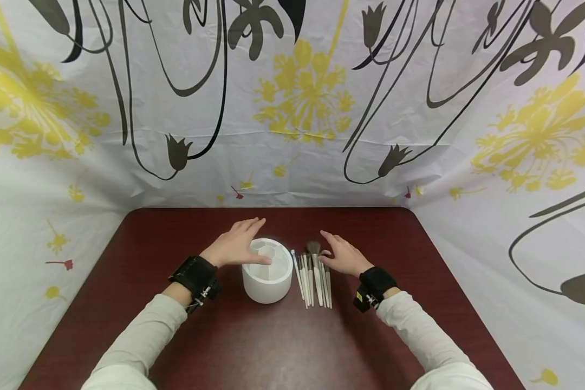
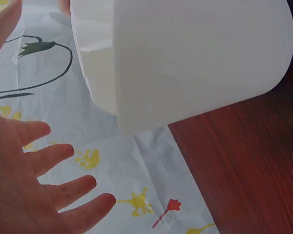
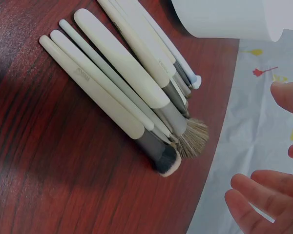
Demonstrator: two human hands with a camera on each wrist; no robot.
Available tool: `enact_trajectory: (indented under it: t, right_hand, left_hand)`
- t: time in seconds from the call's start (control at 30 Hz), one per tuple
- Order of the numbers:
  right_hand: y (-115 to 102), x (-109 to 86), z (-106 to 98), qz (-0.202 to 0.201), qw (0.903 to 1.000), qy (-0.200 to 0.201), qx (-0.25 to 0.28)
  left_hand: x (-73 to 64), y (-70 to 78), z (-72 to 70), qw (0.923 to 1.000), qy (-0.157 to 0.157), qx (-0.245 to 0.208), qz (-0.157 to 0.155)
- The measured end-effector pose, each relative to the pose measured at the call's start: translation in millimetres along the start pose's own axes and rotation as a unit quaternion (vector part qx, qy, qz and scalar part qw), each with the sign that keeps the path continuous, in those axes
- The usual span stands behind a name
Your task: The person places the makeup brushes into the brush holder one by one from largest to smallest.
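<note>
Near right hand [image 1: 345, 257], makeup brushes [image 1: 318, 277], near left hand [image 1: 235, 245], white container [image 1: 267, 291]

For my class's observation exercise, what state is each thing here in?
White divided holder: upright, open-topped, no brushes visible inside
Makeup brushes: lying loose, side by side
Left hand: open, empty
Right hand: open, empty
Black wristbands: strapped on
Floral-patterned cloth: hung up, creased
</note>
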State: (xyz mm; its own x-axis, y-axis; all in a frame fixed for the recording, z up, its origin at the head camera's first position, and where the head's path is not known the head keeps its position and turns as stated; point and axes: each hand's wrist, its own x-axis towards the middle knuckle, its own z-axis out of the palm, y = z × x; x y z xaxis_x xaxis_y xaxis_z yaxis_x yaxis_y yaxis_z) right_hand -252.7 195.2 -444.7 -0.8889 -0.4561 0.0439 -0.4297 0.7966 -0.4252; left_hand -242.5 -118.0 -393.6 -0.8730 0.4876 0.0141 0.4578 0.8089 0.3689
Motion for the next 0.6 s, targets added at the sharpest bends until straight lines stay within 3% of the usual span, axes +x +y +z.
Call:
enact_trajectory:
  t: [0.3, 0.6]
  right_hand:
    - [-0.2, -0.3, 7.9, -0.018, 0.9997, 0.001, 0.016]
    - [0.6, -0.1, 18.7, -0.018, 0.9995, -0.009, 0.025]
  left_hand:
    - [0.6, 6.0, 1.3, 0.9987, -0.045, -0.016, -0.019]
    - [2.4, 5.6, 7.7, 0.9978, -0.065, -0.009, 0.000]
